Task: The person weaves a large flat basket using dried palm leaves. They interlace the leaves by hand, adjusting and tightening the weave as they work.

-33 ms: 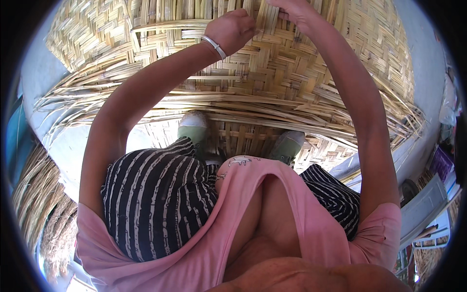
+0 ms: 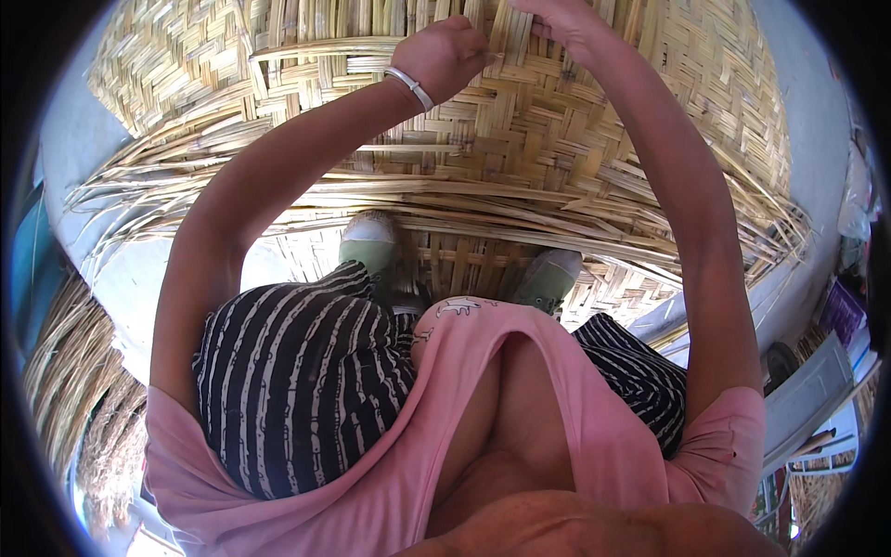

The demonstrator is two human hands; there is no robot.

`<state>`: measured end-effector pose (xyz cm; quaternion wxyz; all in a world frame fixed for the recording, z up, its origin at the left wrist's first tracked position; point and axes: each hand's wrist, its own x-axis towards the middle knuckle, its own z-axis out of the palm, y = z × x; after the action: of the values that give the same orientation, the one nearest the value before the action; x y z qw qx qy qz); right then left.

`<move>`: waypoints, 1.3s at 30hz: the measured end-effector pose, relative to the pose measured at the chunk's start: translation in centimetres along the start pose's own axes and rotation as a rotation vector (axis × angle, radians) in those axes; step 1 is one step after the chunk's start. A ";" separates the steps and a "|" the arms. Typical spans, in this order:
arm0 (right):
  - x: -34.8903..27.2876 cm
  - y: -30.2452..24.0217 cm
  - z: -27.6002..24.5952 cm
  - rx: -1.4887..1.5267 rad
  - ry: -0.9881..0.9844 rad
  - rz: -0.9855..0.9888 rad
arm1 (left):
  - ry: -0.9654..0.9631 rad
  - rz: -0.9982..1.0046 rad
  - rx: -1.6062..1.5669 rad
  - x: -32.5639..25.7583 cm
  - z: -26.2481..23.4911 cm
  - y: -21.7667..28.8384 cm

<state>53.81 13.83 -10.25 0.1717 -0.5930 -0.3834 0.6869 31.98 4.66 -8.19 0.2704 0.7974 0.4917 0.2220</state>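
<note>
From my end I see the L hand [image 2: 440, 58] curled at the far side of the woven mat [image 2: 557, 130], R hand [image 2: 571, 30] to its right; can't tell if either grip holds a strip. Loose strips [image 2: 520, 198] run left-right, w/ green shoes [image 2: 368, 252] nearer.
</note>
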 end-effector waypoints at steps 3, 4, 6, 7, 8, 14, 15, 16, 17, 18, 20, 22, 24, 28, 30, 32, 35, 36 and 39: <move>-0.7 -0.4 0.1 0.009 -0.002 -0.005 | -0.080 -0.249 -0.011 0.6 -0.1 0.4; -0.7 -0.4 0.1 0.006 0.001 -0.009 | -0.080 -0.321 -0.065 0.7 -0.2 0.4; -0.7 -0.1 -0.2 0.027 -0.008 -0.018 | -0.083 -0.465 -0.174 1.1 0.0 -0.1; -0.7 0.1 -0.3 0.050 -0.020 -0.025 | -0.119 -0.466 -0.157 1.5 0.1 -0.4; -0.8 -0.1 -0.2 0.072 -0.034 -0.030 | -0.154 -0.470 -0.140 1.9 0.1 -0.7; -3.5 -1.9 0.7 0.065 -0.070 -0.047 | -0.266 -0.522 -0.268 1.6 0.0 -1.3; -3.9 -2.1 0.7 0.054 -0.080 -0.034 | -0.274 -0.528 -0.299 1.5 0.0 -1.3; -4.1 -2.2 0.8 0.043 -0.090 -0.023 | -0.251 -0.495 -0.341 1.3 0.2 -1.5; -4.4 -2.4 0.8 0.030 -0.100 -0.010 | -0.228 -0.462 -0.384 1.2 0.6 -1.7; -4.6 -2.5 0.8 0.028 -0.094 -0.010 | -0.205 -0.429 -0.426 1.0 0.9 -2.0; -5.1 -3.0 1.3 0.024 -0.085 -0.011 | -0.184 -0.461 -0.534 0.6 1.2 -2.6; -6.0 -4.0 2.0 0.009 -0.050 0.014 | -0.167 -0.501 -0.602 0.3 1.7 -3.1; -6.4 -4.3 2.2 0.010 -0.038 -0.002 | -0.158 -0.544 -0.638 0.7 2.9 -3.6; -6.5 -3.5 1.8 -0.007 -0.060 -0.089 | -0.139 -0.480 -0.493 0.7 3.1 -3.4; -6.6 -3.5 1.8 -0.032 -0.062 -0.092 | -0.098 -0.344 -0.303 0.6 2.6 -3.0; -7.2 -3.7 1.7 -0.040 -0.050 -0.066 | -0.090 -0.294 -0.197 0.8 2.3 -2.9; -6.8 -2.8 1.0 -0.036 -0.031 -0.123 | -0.074 -0.261 -0.234 0.8 2.1 -2.9; -6.5 -2.3 0.7 -0.028 -0.042 -0.130 | -0.069 -0.257 -0.279 0.8 2.1 -2.9; -6.1 -1.6 0.2 0.021 -0.093 -0.129 | -0.023 -0.203 -0.274 1.0 2.2 -2.8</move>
<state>54.74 10.60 -4.95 0.2039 -0.5325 -0.4210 0.7054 31.93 6.13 -11.62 0.4031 0.7019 0.5316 0.2496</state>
